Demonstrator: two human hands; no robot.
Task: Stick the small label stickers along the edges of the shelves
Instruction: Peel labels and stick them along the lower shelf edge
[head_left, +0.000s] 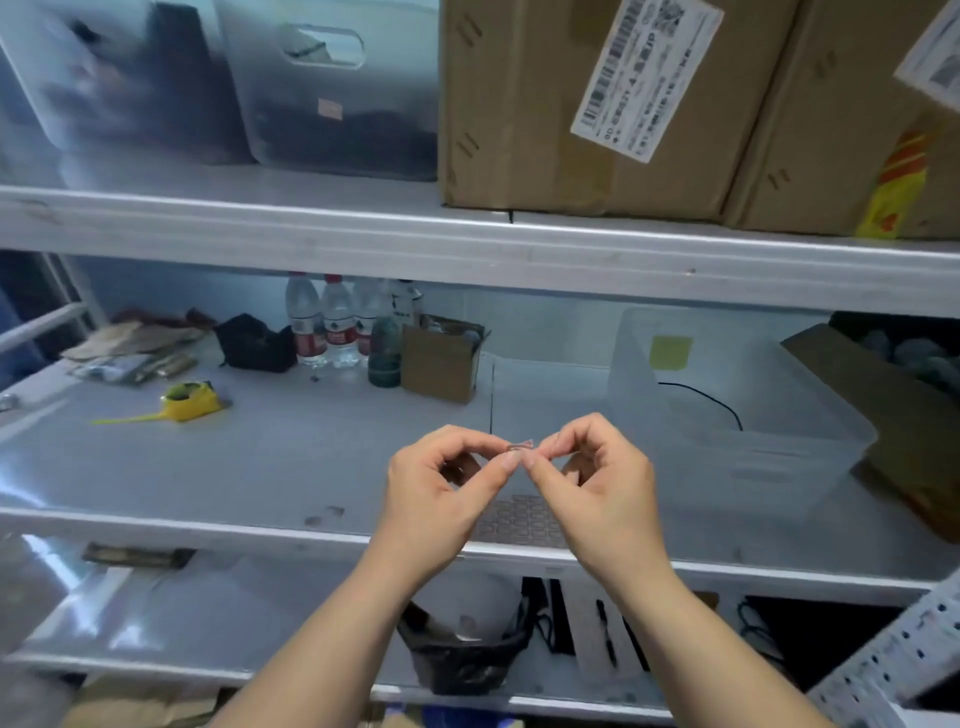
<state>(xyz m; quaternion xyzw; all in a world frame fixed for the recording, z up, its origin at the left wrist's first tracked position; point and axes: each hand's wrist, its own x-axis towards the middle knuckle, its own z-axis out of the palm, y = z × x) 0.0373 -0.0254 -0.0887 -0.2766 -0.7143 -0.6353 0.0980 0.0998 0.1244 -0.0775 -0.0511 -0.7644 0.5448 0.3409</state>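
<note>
A small clear label sticker is pinched between the fingertips of both hands above the middle shelf. My left hand holds its left end with thumb and forefinger; my right hand holds its right end. Under the hands, a sheet of label stickers lies flat on the shelf near the front edge, partly hidden by my right hand. The upper shelf's front edge runs across above.
On the middle shelf stand several water bottles, a small open cardboard box, a yellow tape measure and a clear plastic bin. Large cardboard boxes and clear bins fill the upper shelf. A black-lined bin sits below.
</note>
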